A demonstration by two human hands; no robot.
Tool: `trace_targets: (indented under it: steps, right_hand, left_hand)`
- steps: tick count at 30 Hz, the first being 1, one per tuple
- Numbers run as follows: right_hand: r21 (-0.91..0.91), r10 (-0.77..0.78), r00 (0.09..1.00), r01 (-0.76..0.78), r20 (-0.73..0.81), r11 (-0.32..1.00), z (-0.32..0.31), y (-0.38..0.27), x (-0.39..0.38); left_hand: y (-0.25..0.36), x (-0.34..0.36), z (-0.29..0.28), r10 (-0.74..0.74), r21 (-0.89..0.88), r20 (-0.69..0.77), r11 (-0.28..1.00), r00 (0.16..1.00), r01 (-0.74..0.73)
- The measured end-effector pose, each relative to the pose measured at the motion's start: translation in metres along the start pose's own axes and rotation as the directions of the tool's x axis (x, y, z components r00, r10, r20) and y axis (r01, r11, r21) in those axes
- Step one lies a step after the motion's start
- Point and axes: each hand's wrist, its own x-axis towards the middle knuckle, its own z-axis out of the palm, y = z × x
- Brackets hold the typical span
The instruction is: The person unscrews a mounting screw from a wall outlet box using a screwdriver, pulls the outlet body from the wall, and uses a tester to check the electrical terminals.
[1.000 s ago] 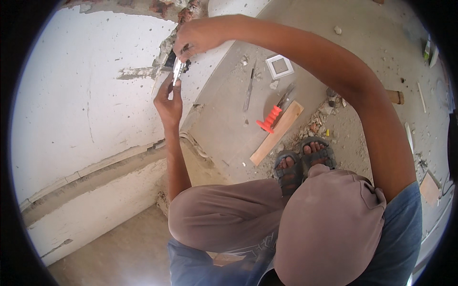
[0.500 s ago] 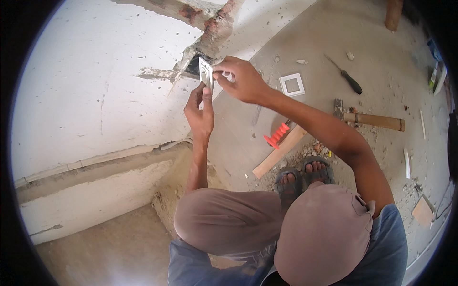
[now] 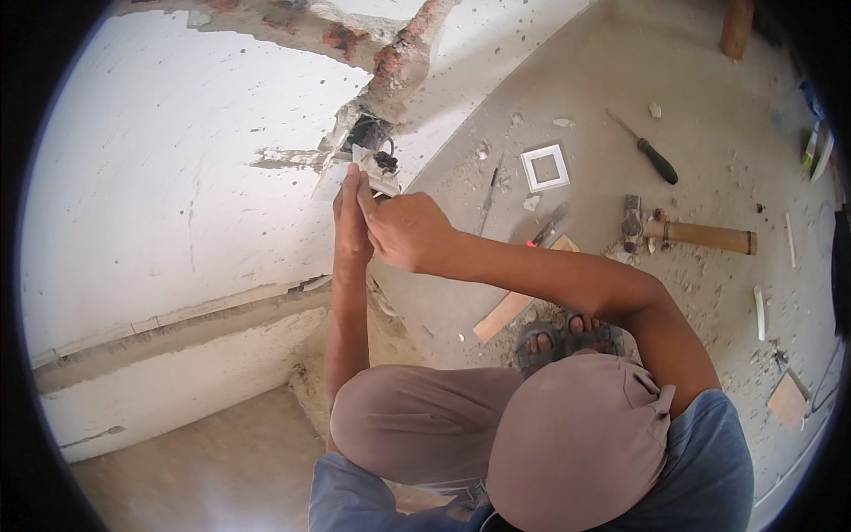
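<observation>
A dark wall box (image 3: 366, 133) sits in a broken-out hole in the white wall, with wires showing. Just below it is a white socket part (image 3: 379, 180), tilted and close to the hole. My left hand (image 3: 352, 217) reaches up with its fingers pinched on the part's left edge. My right hand (image 3: 406, 230) is closed beside it, gripping the part's lower right side. Both hands touch each other. My knees and sandalled feet (image 3: 566, 337) are below, in a squat.
On the dusty floor lie a white square frame (image 3: 543, 167), a black-handled screwdriver (image 3: 653, 158), a wooden-handled hammer (image 3: 696, 236), red-handled pliers (image 3: 547, 229), a thin tool (image 3: 487, 200) and a wooden strip (image 3: 505, 312). A chased groove (image 3: 177, 332) runs low along the wall.
My right hand has come down from above the box and now sits beside the left hand. The white part stays at the box opening. The view has shifted toward the floor tools.
</observation>
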Motion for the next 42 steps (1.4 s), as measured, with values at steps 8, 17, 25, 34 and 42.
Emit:
trace_targets:
  steps: [8, 17, 25, 34, 42]
  right_hand:
    - [0.061, -0.002, 0.998, -0.002, 0.058, 0.998, 0.029, 0.005, -0.016]
    - [0.007, 0.01, 0.988, -0.011, 0.153, 1.0, 0.038, 0.022, -0.03]
    - [0.044, 0.049, 0.978, -0.059, 0.201, 0.997, 0.042, 0.042, -0.041]
    - [-0.012, 0.026, 0.934, -0.023, 0.357, 1.0, 0.02, 0.054, -0.06]
    - [-0.011, 0.117, 0.848, -0.13, 0.517, 0.991, 0.012, 0.056, -0.142]
  left_hand:
    - [-0.031, -0.003, 0.001, -0.065, -0.236, 0.059, 0.969, 0.996, 0.078]
    - [-0.064, 0.002, 0.005, -0.008, -0.404, 0.105, 0.913, 0.994, 0.05]
    - [-0.101, 0.014, 0.021, 0.047, -0.695, 0.145, 0.715, 0.988, 0.068]
    - [-0.118, 0.02, 0.026, 0.082, -0.757, 0.163, 0.65, 0.983, 0.072]
    - [-0.116, 0.017, 0.025, -0.02, -0.659, 0.016, 0.752, 1.0, 0.026]
